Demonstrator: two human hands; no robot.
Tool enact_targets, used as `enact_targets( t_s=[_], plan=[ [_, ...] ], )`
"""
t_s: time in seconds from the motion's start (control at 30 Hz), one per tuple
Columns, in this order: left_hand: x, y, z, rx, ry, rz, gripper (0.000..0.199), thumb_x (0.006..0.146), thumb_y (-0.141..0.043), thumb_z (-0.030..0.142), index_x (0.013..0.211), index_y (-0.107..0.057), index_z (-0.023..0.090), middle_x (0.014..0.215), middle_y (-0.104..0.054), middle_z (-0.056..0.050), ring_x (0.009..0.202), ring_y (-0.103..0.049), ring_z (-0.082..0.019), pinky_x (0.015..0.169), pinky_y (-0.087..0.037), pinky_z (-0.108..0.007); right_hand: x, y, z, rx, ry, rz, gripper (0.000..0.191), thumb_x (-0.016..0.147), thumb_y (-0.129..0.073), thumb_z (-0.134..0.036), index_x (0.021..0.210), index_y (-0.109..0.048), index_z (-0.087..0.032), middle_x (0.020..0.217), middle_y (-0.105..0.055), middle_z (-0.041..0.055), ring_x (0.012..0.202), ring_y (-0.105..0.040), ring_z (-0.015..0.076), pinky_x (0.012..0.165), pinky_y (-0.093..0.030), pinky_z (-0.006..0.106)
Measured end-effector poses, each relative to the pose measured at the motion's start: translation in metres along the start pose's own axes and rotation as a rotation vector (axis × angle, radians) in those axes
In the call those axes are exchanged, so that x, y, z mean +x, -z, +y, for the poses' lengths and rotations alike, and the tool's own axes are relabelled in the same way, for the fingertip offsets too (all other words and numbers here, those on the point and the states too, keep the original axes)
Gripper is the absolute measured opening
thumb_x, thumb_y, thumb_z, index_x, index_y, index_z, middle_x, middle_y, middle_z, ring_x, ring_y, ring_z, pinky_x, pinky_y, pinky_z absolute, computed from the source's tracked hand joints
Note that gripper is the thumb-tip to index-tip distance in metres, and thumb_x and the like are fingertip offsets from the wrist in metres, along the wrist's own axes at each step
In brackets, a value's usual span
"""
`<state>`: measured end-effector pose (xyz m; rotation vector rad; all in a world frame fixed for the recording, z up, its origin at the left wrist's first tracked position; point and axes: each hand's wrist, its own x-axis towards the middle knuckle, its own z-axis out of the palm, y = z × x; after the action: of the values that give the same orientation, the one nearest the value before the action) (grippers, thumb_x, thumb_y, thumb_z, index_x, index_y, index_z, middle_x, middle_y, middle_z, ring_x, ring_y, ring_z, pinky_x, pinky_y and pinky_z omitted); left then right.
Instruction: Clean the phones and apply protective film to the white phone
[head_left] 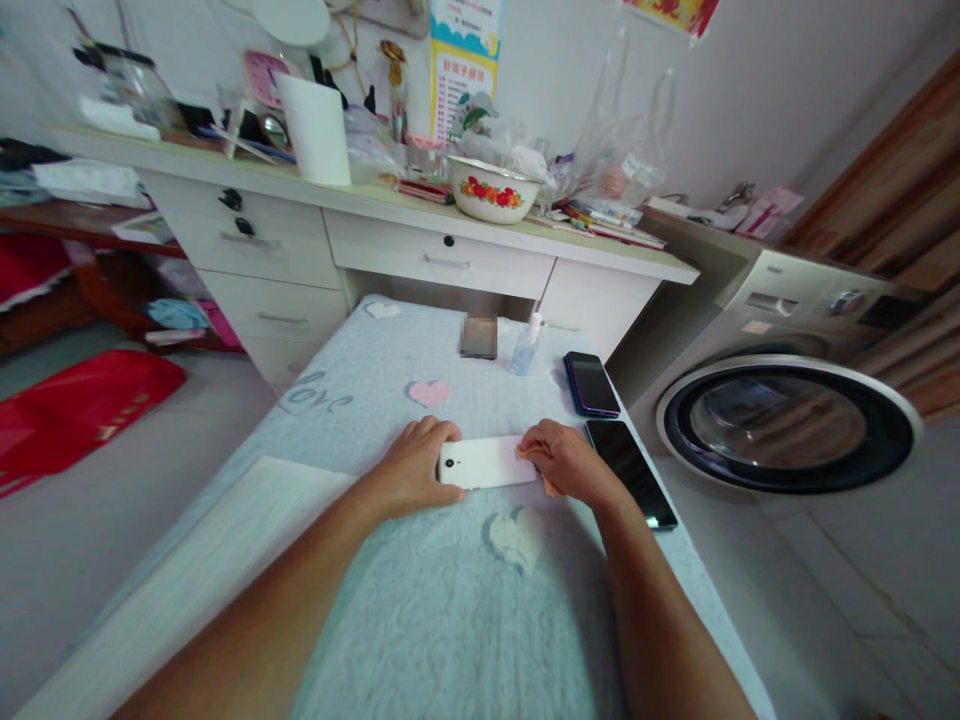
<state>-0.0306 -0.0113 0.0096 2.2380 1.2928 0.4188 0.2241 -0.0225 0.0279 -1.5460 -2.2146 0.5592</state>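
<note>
A white smartphone (487, 462) lies back side up on the cloth-covered table (450, 620), its camera end to the left. My left hand (420, 465) grips that end, thumb along the near edge and fingers along the far edge. Bunched in my right hand (562, 460) is an orange-brown cloth (552, 487), pressed on the right end of the phone's back. A clear spray bottle (524, 348) stands beyond the phone. To the right lie a dark tablet (630, 472) and a dark phone (592, 384).
A small blurred square item (478, 337) sits near the table's far end. Behind is a white desk (442, 240) holding a floral enamel bowl (495, 190), a paper roll (313, 130) and plastic bags. A washing machine (787, 380) stands at right; a red bag (90, 410) is on the floor at left.
</note>
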Motion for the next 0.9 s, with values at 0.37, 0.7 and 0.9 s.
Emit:
enact_targets(
  t_s=[0.37, 0.7, 0.9],
  plan=[
    [0.000, 0.001, -0.002, -0.006, -0.016, 0.001, 0.052, 0.056, -0.072, 0.037, 0.102, -0.051, 0.023, 0.104, -0.051, -0.004, 0.100, -0.047, -0.025, 0.086, -0.040, -0.034, -0.016, 0.008, 0.004, 0.409, -0.213, -0.346, 0.017, 0.076, -0.049, -0.009, 0.082, -0.063, -0.016, 0.060, -0.058, -0.0038, 0.042, -0.046, 0.0061, 0.043, -0.033, 0.017],
    [0.001, 0.001, -0.001, -0.007, -0.008, -0.002, 0.053, 0.056, -0.072, 0.037, 0.102, -0.051, 0.023, 0.105, -0.051, -0.005, 0.101, -0.047, -0.025, 0.086, -0.040, -0.035, -0.003, 0.001, 0.004, 0.181, -0.083, -0.024, 0.019, 0.077, -0.056, -0.008, 0.079, -0.071, -0.019, 0.084, -0.064, 0.0023, 0.076, -0.060, 0.0125, 0.073, -0.044, 0.022],
    [0.000, 0.001, 0.000, -0.007, -0.013, 0.000, 0.053, 0.056, -0.072, 0.036, 0.103, -0.051, 0.023, 0.103, -0.051, -0.005, 0.100, -0.047, -0.025, 0.086, -0.040, -0.034, 0.004, -0.012, 0.007, 0.010, -0.059, 0.138, 0.022, 0.082, -0.055, -0.009, 0.087, -0.074, -0.020, 0.085, -0.063, 0.0039, 0.078, -0.059, 0.0137, 0.074, -0.043, 0.023]
  ],
)
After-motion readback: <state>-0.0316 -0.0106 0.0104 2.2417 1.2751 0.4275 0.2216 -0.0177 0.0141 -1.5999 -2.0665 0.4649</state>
